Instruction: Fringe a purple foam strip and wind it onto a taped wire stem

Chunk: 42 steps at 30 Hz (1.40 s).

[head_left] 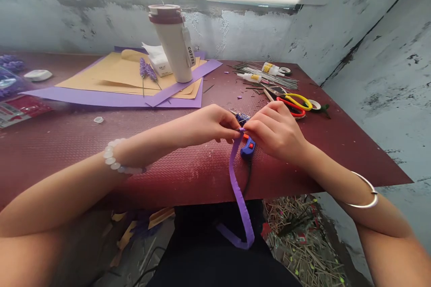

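Observation:
A long purple paper strip (pixel 235 179) hangs from between my fingers, past the table's front edge and down over my lap, its lower end curled to the left. Both hands meet at the strip's top end. My left hand (pixel 220 123) pinches it from the left, and my right hand (pixel 274 130) pinches it from the right. The exact spot under the fingertips is partly hidden. Just below and behind my hands lies a blue hot glue gun (pixel 248 147) with a red switch. Something dark blue and speckled (pixel 242 119) shows behind the fingertips.
Red- and yellow-handled scissors (pixel 296 104), glue bottles (pixel 271 69) and thin wires (pixel 281 81) lie at the right. At the back left, a coffee cup (pixel 173 45) stands on purple and tan paper (pixel 84 76) with purple flowers (pixel 147 69). Scraps litter the floor (pixel 306 246).

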### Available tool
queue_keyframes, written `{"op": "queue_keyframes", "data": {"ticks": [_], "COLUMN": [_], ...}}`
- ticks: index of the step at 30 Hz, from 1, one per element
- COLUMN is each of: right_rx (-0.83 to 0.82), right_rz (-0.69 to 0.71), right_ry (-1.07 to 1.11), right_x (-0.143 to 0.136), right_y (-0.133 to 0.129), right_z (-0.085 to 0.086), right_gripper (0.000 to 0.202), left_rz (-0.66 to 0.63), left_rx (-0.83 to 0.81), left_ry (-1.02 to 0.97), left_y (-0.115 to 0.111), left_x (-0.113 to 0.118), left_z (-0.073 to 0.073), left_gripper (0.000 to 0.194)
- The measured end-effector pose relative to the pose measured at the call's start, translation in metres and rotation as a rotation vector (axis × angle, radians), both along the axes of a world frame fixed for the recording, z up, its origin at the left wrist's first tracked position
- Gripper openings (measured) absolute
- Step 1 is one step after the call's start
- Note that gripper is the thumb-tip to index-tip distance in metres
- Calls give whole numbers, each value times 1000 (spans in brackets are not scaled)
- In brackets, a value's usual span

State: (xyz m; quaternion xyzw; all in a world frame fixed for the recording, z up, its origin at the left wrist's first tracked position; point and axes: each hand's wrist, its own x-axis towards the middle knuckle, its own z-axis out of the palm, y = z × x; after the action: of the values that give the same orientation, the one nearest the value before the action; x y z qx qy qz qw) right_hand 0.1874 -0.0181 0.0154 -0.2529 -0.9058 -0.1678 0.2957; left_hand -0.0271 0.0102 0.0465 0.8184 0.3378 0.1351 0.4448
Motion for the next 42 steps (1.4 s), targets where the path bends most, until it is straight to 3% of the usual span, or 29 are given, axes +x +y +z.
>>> {"op": "queue_keyframes", "data": {"ticks": [8,11,15,19,21,23,31,34,38,42], "right_rx": [141,87,-75,-419,-552,-565,-367,-342,-337,-251], "right_rz": [10,35,20,26,32,26,-29,-47,-31,-15], "right_ry": [-180,-170,20,204,238,252,277,306,335,301], "right_x": [2,2,2,2,2,1,-2,-4,-6,-5], "right_y": [-10,-10,-4,1,1,0,-4,-6,-8,-5], "right_z": [9,9,2,0,2,4,1,1,0,-3], "right_gripper": [24,23,11,25,23,16,5,5,4,4], "left_rz": [-17,-4,57,159,198,218,229,218,99,79], "left_rx": [-94,-65,149,397,502,591,752,632,267,145], "left_ry": [-60,-60,-39,-17,10,59,152,63,4,16], "left_y": [2,2,-3,-11,-14,-16,-20,-14,-4,1], "left_x": [-3,-2,0,2,3,4,7,5,2,2], "left_z": [-5,-6,-1,2,1,-1,-6,-5,0,2], "left_gripper": [23,21,19,17,16,17,18,18,24,30]}}
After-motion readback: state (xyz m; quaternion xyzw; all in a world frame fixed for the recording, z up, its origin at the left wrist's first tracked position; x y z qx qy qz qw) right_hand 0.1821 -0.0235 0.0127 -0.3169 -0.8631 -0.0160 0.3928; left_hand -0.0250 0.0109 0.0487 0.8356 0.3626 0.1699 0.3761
